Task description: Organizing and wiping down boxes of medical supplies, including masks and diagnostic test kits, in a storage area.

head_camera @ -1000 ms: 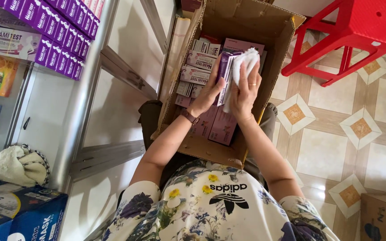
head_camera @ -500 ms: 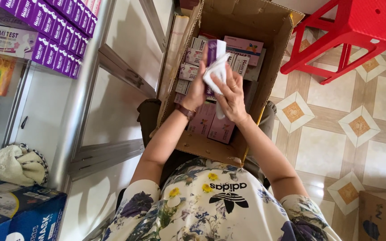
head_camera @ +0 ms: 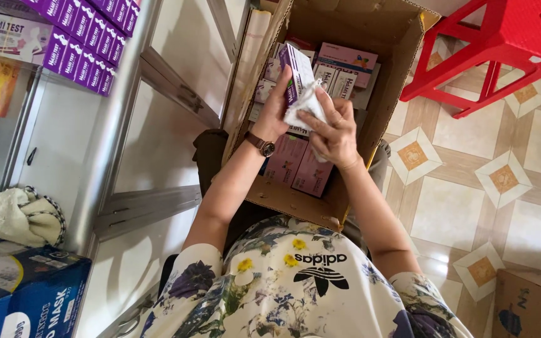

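Above the cardboard box (head_camera: pixel 402 81), left hand (head_camera: pixel 275 112) clamps a purple carton (head_camera: pixel 292 75); right hand (head_camera: pixel 333 128) fingers press a white cloth (head_camera: pixel 305 107) on it. Wiping step, I judge; next calls for turning the carton.

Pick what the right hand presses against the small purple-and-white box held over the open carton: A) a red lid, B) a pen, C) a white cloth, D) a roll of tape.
C: the right hand holds a crumpled white cloth against the purple-and-white box, which the left hand grips above the cardboard carton.
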